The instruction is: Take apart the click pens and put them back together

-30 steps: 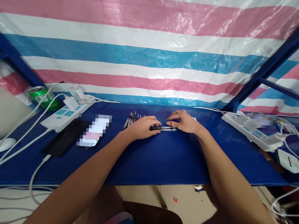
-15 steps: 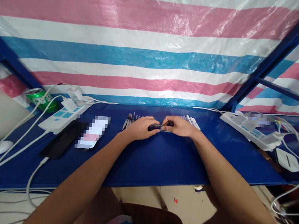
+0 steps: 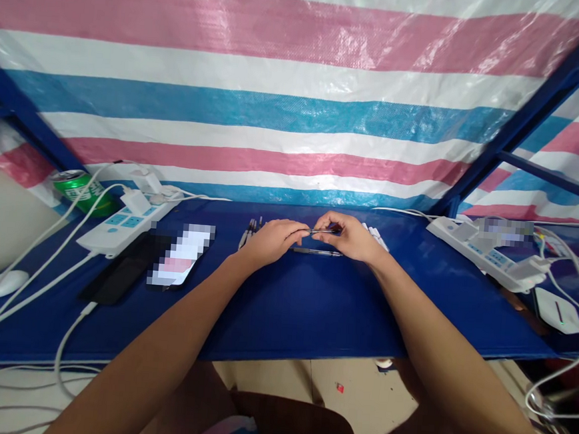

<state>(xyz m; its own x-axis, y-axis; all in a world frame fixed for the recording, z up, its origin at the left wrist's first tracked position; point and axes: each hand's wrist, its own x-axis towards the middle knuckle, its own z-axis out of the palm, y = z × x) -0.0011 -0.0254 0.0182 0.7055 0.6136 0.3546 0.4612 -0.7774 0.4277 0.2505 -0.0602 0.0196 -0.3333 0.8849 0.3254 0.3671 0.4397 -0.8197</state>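
Note:
My left hand (image 3: 278, 237) and my right hand (image 3: 344, 235) meet over the blue tabletop, fingers pinched around a thin pen (image 3: 322, 231). The left fingertips close on one end of it, and the right thumb and fingers grip the other part. Just below them, another slim dark pen (image 3: 315, 251) lies flat on the table. Several dark and grey pens (image 3: 248, 231) lie beside my left hand, which partly covers them. White pen-like sticks (image 3: 378, 237) show behind my right hand.
At left are a white power strip (image 3: 118, 227), a green can (image 3: 85, 193), a black phone (image 3: 117, 274), a lit phone (image 3: 182, 257) and a white mouse (image 3: 3, 284). Another power strip (image 3: 491, 256) and a white device (image 3: 557, 310) stand at right. Blue posts and striped sheeting (image 3: 298, 111) border the back.
Both hands have lifted slightly, keeping the pen between them. The pen lying flat below them shows more fully now.

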